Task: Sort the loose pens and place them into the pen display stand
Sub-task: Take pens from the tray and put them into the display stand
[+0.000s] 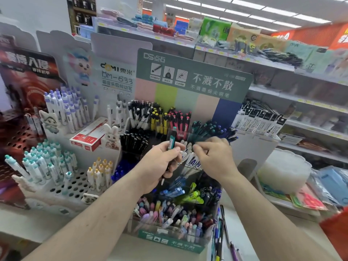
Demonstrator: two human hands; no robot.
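My left hand point(162, 161) grips a teal pen point(171, 139) upright, its cap up and its tip showing below my palm. My right hand point(212, 155) hovers beside it with fingers curled in a pinch; a blurred dark pen seems to run from its fingertips toward the right. Both hands are above the tiered pen display stand point(170, 240), a clear stand with a green front label and a tall green backboard point(194, 76). Its compartments hold black, yellow, red, teal, blue, green and pastel pens. Several loose pens point(220, 240) lie on the counter right of the stand.
A white peg-hole stand point(75, 187) with teal and yellow capped pens sits to the left, with a red-and-white box point(88, 137) behind it. Packaged refills point(259, 119) hang at the right. A white plastic container point(284, 170) and store shelves fill the right side.
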